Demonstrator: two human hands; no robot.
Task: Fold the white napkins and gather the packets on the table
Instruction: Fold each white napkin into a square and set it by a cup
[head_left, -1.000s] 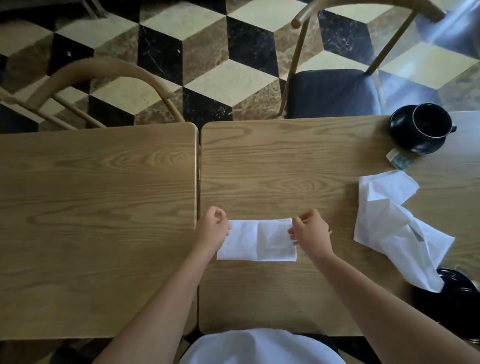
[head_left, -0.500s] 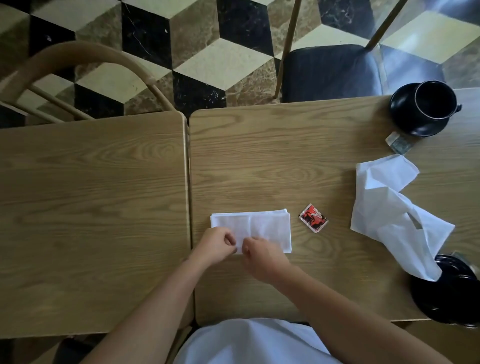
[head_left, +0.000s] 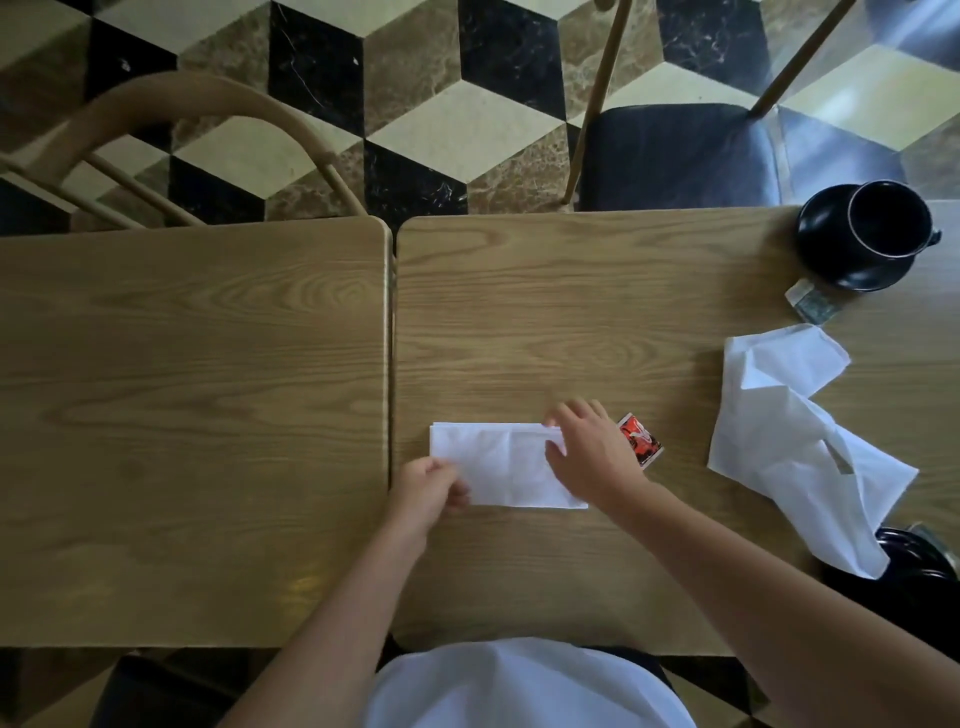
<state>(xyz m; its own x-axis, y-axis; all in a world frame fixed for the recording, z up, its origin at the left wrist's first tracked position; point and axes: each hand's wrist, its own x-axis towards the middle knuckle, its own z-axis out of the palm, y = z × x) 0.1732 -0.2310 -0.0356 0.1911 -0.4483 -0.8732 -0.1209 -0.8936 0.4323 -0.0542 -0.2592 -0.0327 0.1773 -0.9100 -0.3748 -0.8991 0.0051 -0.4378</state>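
A folded white napkin lies flat on the right-hand wooden table, near its left edge. My left hand pinches the napkin's near left corner. My right hand lies spread over the napkin's right end, fingers fairly straight. A small red packet sits just right of that hand, partly hidden by it. A second white napkin lies crumpled farther right. A greyish packet rests beside the black saucer.
A black cup on a saucer stands at the table's far right corner. Another black dish sits at the near right under the crumpled napkin's tip. A second wooden table adjoins on the left. Chairs stand beyond the tables.
The napkin was folded in half toward the far side, uncovering the red packet. My right hand has since slid from the near edge to the napkin's right end; the left hand stays at the near left corner.
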